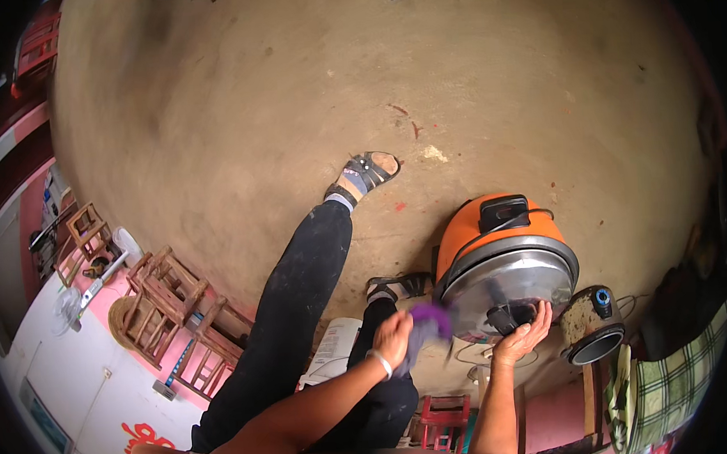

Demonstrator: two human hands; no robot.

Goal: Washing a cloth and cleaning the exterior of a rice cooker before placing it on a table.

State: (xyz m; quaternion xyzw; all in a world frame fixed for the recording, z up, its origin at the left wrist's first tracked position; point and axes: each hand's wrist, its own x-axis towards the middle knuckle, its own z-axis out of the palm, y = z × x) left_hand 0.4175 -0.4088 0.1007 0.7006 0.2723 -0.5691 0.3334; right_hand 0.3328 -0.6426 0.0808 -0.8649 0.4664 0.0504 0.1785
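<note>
An orange electric rice cooker (466,229) with black side handles stands on the floor in front of me, to the right. A shiny metal lid (526,280) with a black knob (504,320) covers it. My right hand (523,336) is at the knob, its fingers laid along the metal; part of its grip is hidden. To the left of the lid, my left hand (393,339), with a pale bracelet at the wrist, is closed on a purple and grey cloth (429,322), blurred by motion. A black cord (463,252) runs over the cooker's side.
A smaller, stained cooker-like appliance (584,323) lies to the right, its dark-rimmed opening facing me. Beyond it is a green checked cloth (673,377). A white printed sack or box (333,352) lies between my legs. Wooden chairs (172,286) and a fan (68,307) stand along the left wall.
</note>
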